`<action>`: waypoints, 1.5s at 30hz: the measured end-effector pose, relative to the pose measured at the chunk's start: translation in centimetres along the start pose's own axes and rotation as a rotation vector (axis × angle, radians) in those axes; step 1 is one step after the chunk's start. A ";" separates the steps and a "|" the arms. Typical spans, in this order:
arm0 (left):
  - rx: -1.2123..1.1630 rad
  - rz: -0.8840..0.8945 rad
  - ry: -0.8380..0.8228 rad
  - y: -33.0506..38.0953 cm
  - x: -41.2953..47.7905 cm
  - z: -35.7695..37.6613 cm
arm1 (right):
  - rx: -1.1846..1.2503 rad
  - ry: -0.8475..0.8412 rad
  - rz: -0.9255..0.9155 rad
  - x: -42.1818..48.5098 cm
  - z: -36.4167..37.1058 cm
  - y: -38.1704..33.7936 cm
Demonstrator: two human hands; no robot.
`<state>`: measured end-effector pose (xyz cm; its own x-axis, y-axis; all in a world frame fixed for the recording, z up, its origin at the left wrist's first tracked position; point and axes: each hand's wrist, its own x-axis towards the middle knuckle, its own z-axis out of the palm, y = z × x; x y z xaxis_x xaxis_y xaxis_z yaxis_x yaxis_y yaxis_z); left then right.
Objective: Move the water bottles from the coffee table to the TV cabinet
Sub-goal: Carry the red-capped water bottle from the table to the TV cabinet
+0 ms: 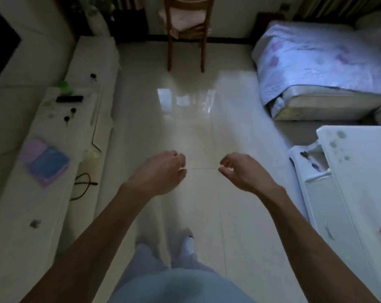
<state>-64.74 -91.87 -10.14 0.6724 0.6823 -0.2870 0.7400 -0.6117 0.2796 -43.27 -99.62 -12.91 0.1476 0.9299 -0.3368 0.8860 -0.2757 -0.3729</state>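
While the left hand and right hand hung loosely curled and empty, no water bottle showed on the coffee table's visible edge; best turn right and grip 1 mid-body for the TV cabinet.

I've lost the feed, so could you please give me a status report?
Left hand, right hand empty, over floor. No water bottle clearly in view. TV cabinet at left; nothing blocking.

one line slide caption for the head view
Left hand and right hand hang empty over the tiled floor, white cabinet alongside.
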 end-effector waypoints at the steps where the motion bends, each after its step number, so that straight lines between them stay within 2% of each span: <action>1: 0.020 0.041 -0.009 1.1 1.3 -0.1 | 0.012 0.012 0.038 -0.2 -0.5 1.2; 17: 0.054 0.557 -0.104 13.9 24.4 -2.5 | 0.164 0.188 0.507 1.8 -9.3 14.4; 21: 0.072 0.738 -0.103 18.2 29.1 -3.1 | 0.198 0.297 0.627 2.1 -11.8 17.2; 24: 0.132 0.834 -0.162 21.4 31.5 -2.9 | 0.246 0.346 0.707 1.0 -12.2 19.2; 29: 0.250 0.923 -0.233 26.5 34.1 -2.3 | 0.322 0.375 0.849 -2.0 -11.8 23.9; 33: 0.328 0.944 -0.281 31.7 36.0 -1.0 | 0.364 0.395 0.890 -4.2 -11.4 28.9; 45: 0.471 0.994 -0.398 53.1 37.0 7.5 | 0.392 0.455 1.004 -15.5 -11.9 47.7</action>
<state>-0.46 -102.11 -12.76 0.8539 -0.3028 -0.4233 -0.2383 -0.9505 0.1992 1.95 -124.28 -15.23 0.9185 0.2312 -0.3207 0.0976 -0.9186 -0.3829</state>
